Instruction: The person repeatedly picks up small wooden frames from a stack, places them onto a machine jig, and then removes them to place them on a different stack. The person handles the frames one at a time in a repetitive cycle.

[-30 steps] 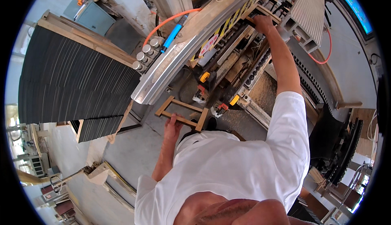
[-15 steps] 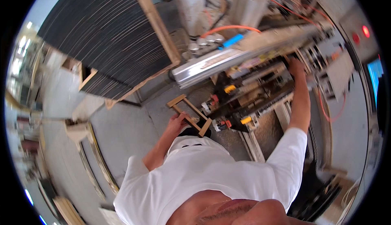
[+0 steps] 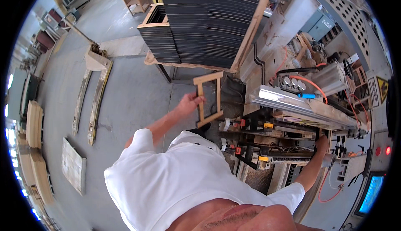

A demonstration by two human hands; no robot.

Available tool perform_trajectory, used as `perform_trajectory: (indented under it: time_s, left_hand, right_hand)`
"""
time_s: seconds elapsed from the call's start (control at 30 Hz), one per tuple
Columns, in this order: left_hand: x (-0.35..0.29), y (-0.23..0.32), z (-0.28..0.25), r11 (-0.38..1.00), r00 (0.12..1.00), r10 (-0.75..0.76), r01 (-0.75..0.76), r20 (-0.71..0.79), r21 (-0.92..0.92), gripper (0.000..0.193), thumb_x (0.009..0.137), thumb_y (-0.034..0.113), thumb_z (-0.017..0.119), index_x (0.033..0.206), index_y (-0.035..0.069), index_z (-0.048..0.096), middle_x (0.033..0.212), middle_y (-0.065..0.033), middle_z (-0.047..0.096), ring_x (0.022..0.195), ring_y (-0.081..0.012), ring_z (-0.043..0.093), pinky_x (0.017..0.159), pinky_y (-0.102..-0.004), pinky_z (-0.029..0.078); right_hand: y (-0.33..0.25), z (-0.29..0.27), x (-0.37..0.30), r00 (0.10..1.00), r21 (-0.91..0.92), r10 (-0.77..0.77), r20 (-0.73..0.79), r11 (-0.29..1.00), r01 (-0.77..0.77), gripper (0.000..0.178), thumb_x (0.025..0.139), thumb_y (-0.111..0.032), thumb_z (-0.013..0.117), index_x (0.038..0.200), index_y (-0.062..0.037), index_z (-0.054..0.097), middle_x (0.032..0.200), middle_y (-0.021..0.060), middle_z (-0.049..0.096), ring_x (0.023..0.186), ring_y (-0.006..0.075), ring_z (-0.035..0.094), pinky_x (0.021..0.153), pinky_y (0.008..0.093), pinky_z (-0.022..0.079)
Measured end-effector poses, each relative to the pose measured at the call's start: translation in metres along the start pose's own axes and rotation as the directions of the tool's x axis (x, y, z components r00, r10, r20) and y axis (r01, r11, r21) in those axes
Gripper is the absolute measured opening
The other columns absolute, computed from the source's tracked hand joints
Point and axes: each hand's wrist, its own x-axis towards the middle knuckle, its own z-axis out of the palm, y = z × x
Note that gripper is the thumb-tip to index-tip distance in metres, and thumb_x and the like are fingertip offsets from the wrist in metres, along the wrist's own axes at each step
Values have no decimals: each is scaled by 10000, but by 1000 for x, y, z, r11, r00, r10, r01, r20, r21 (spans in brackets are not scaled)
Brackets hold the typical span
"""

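Note:
A small rectangular wooden frame, its bars overhanging at the corners, is gripped by one long side in my left hand. It is in the air in front of me, between the floor and the machine's left end. My right arm stretches out to the right, and my right hand is at the far end of the machine bed, next to an upright wooden piece. The fingers of that hand are mostly hidden, so what they grip, if anything, does not show. Yellow and red clamp parts sit at the bed's near end.
A tall stack of black-edged frames stands ahead on a wooden base. A pallet jack and a flat board are on the floor at left. A metal beam spans the machine; a control screen is at right.
The view has turned to the left, so the stack and machine appear farther right. My left hand has carried the wooden frame outward and up, more upright. My right hand stays at the machine.

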Motion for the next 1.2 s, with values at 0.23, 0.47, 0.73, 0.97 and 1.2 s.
perform_trajectory:
  time_s: [0.23, 0.47, 0.73, 0.97, 1.2]
  left_hand:
    - [7, 124, -162, 886, 818, 326, -440, -474, -149, 241, 996, 196, 474, 1087, -19, 534, 932, -110, 660, 739, -158, 616, 726, -294, 524]
    - [107, 192, -368, 905, 771, 242, -398, -589, -149, 410, 1020, 316, 391, 1092, -41, 579, 964, -110, 674, 665, -137, 564, 614, -274, 489]
    - [290, 203, -462, 988, 934, 69, -17, -350, 150, 477, 992, 360, 455, 1055, -87, 612, 917, -152, 670, 757, -209, 649, 641, -343, 542]
    - [345, 188, -420, 896, 900, 285, -128, -329, 425, 542, 928, 376, 563, 1162, -112, 558, 1028, -229, 651, 908, -323, 650, 784, -388, 526]
    - [201, 221, -368, 175, 638, 749, -449, 178, 876, 633, 814, 400, 689, 1232, -49, 534, 1077, -247, 625, 1102, -378, 563, 956, -398, 427]
  right_hand:
    - [-3, -38, -32, 988, 212, 109, -107, 974, -85, 234, 798, -211, 652, 977, -60, 647, 982, 149, 683, 948, 364, 639, 780, 482, 509]
    - [-117, -121, -156, 771, 755, 318, -552, 584, 299, 237, 928, -179, 614, 1032, 32, 645, 984, 130, 693, 872, 195, 654, 778, 316, 505]
    - [-330, -92, -300, 962, 933, 83, -261, 279, 229, 80, 884, -22, 624, 958, 5, 635, 922, 74, 657, 859, 128, 595, 795, 262, 490]
    - [-422, -16, -349, 998, 957, -55, 26, 289, -9, 143, 854, -46, 658, 982, 11, 631, 815, 69, 655, 739, 125, 614, 682, 264, 500]
    - [-453, -7, -374, 988, 935, -94, 119, 346, -80, 139, 846, -37, 635, 973, 18, 623, 839, 115, 679, 791, 197, 669, 718, 301, 520]
